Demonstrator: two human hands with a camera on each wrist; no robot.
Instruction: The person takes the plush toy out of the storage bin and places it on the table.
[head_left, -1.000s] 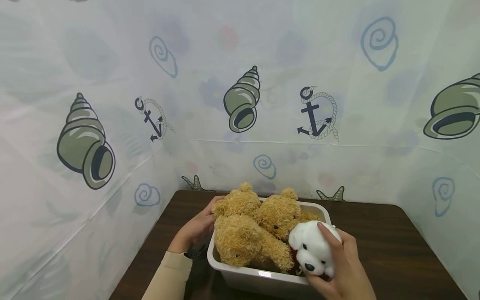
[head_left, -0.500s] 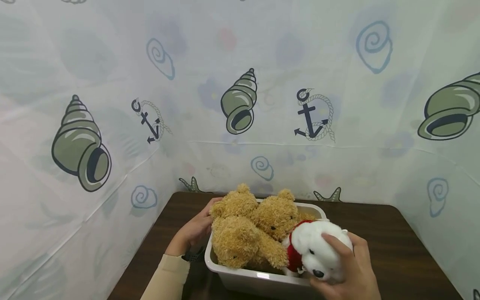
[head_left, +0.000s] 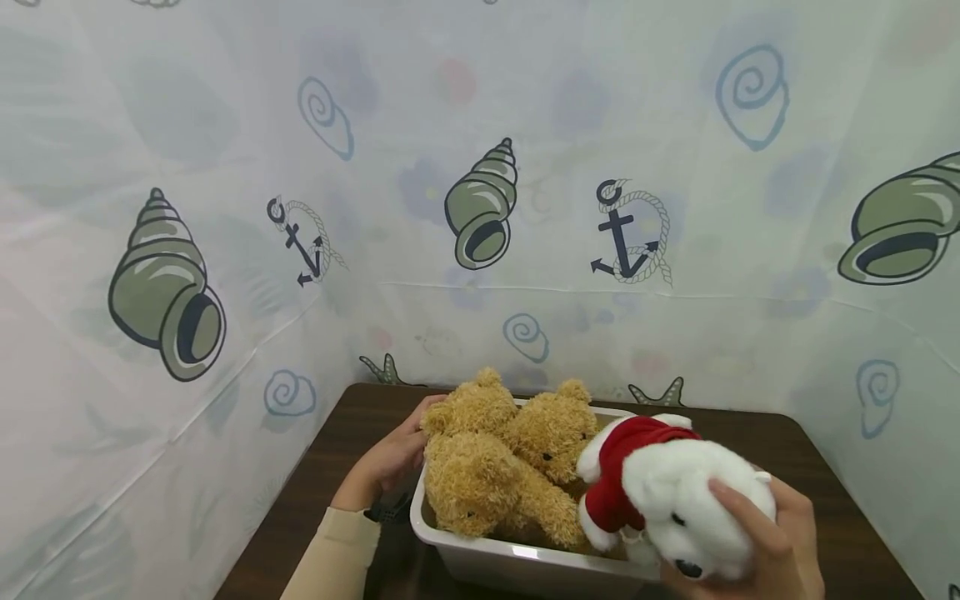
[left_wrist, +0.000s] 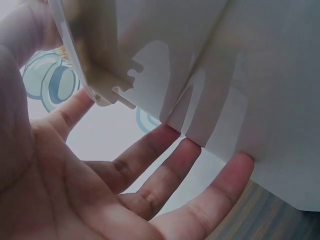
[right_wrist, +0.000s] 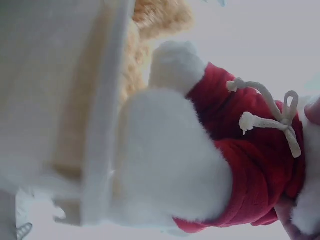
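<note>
White tub [head_left: 480,560] holds brown teddy bears [head_left: 472,475]; left hand [head_left: 396,454], fingers straight, touches it; right hand [head_left: 783,546] grips white plush bear [head_left: 693,492].

We see a tub [head_left: 540,575] of smooth, glossy plastic short of the back edge of the desk [head_left: 772,442]. The brown bears [head_left: 480,471] have rough, curly plush. The white bear [head_left: 701,500] looks velvety, with a matt red cloth shirt [head_left: 626,462] and a cord bow [right_wrist: 286,122]. The desk's top looks like dark, grained wood; beyond that edge hangs a curtain [head_left: 375,167] of lightly creased cloth.
</note>
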